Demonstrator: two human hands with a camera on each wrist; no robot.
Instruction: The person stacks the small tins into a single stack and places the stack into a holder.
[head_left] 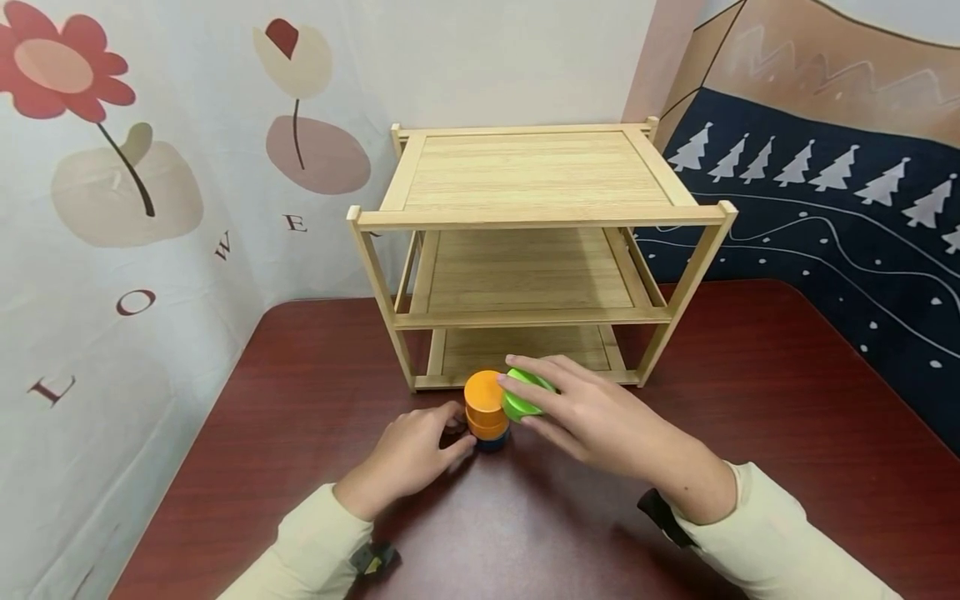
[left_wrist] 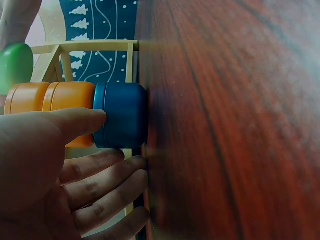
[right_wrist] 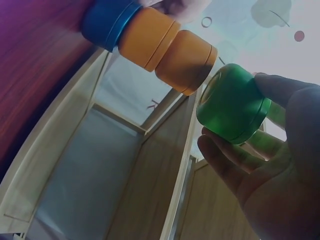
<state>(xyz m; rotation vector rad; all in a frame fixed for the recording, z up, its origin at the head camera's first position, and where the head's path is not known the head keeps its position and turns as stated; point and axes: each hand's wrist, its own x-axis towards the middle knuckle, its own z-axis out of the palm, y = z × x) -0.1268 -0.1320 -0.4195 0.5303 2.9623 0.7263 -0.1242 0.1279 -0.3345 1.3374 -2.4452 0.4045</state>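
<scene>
A small blue jar (left_wrist: 122,115) stands on the table as the base of an upright stack. On top of it sit two orange jars, a lower one (right_wrist: 145,37) and an upper one (right_wrist: 185,60). My left hand (head_left: 411,450) is at the left of the stack, its thumb against the blue jar's upper edge and its fingers around the far side. My right hand (head_left: 592,412) pinches a green jar (right_wrist: 232,105) between thumb and fingers. In the head view the green jar (head_left: 522,395) is held tilted, just right of the upper orange jar.
Behind the stack stands a wooden three-tier shelf (head_left: 540,221), its front legs on the dark red table (head_left: 300,367). Its bottom rail is close behind the jars. Printed cloths (head_left: 225,100) hang behind and to the sides.
</scene>
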